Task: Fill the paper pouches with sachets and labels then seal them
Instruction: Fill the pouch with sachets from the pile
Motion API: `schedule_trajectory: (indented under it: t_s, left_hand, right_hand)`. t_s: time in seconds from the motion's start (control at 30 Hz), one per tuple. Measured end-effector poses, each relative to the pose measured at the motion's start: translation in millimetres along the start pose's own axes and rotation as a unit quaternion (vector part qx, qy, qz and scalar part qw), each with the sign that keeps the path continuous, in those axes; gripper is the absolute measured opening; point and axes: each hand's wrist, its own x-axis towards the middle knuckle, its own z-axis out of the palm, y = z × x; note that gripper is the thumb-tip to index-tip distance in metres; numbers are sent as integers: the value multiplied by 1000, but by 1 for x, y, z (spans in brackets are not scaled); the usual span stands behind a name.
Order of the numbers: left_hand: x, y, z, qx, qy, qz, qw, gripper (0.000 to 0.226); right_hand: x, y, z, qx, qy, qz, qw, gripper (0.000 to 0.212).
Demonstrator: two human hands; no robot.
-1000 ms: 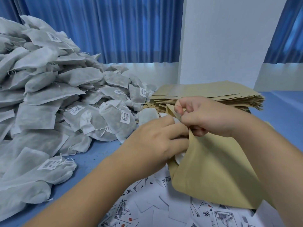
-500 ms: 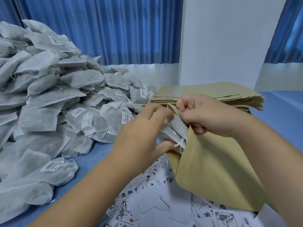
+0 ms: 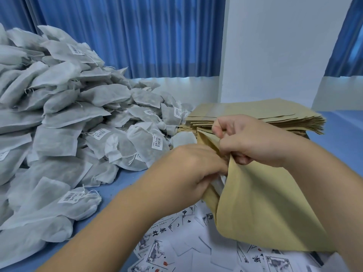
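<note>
Head view: a heap of grey-white sachets [image 3: 78,114] crowds the blue bench [image 3: 343,134] on the left, just beside a stack of flat brown pouches [image 3: 265,114] farther back; blue curtains [image 3: 127,36] hang behind; barcode stickers [image 3: 157,141] on the sachets are too small to read; loose labels [image 3: 176,242] under the wrists carry Chinese characters and ink drawings; the right hand [image 3: 249,142] pinches the mouth of a paper pouch [image 3: 265,209] held above the labels; the left hand [image 3: 188,169] curls on a white sachet [image 3: 219,182] at that mouth, fingertips hidden.
</note>
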Motion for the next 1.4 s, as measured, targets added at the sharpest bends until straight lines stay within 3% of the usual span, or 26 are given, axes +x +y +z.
schedule_trajectory:
  t_s: [0.07, 0.13, 0.23, 0.33, 0.43, 0.53, 0.6, 0.73, 0.8, 0.9, 1.07, 1.17, 1.3, 1.33, 1.4]
  left_hand:
    - [2, -1, 8, 73, 31, -23, 997, 19]
    - [5, -3, 18, 78, 65, -66, 993, 17]
    - [7, -5, 30, -50, 114, -128, 984, 15]
    - [2, -18, 25, -155, 161, -262, 939, 26]
    - [-16, -53, 10, 46, 172, -420, 890, 24]
    - [-33, -79, 6, 191, 66, -512, 835, 61]
    - [-35, -90, 12, 176, 44, -531, 828, 79]
    - [-28, -109, 22, 80, 124, -574, 805, 90]
    - [-25, -116, 24, 95, 97, -582, 802, 75]
    - [-21, -120, 21, 109, 42, -571, 812, 28]
    - [-9, -118, -8, 43, 46, -533, 844, 9]
    - [11, -112, -21, -32, 85, -496, 864, 15]
    - [37, -102, 11, -28, 70, -459, 885, 12]
    - [38, -101, 23, -15, 64, -463, 884, 11]
    - [35, -105, 42, 11, 28, -516, 856, 39]
  right_hand:
    - [1, -2, 4, -14, -4, -9, 1000, 24]
    - [2, -2, 5, -22, 11, -15, 1000, 27]
    - [2, 0, 0, -43, 63, -21, 997, 25]
    - [3, 5, -8, -106, 113, -16, 988, 22]
    - [2, 5, -13, -116, 129, -16, 985, 20]
    - [2, 5, -13, -118, 133, -22, 984, 19]
    - [3, 6, -11, -127, 127, -22, 983, 19]
    - [2, 6, -11, -134, 124, -21, 983, 19]
    - [1, 6, -13, -132, 131, -24, 982, 18]
    - [2, 7, -17, -123, 137, -26, 983, 18]
    - [2, 9, -21, -123, 140, -27, 982, 17]
    - [3, 11, -23, -124, 142, -27, 982, 17]
    - [3, 13, -23, -141, 139, -25, 980, 17]
    - [3, 13, -23, -142, 138, -25, 980, 17]
    - [3, 13, -23, -142, 137, -26, 980, 18]
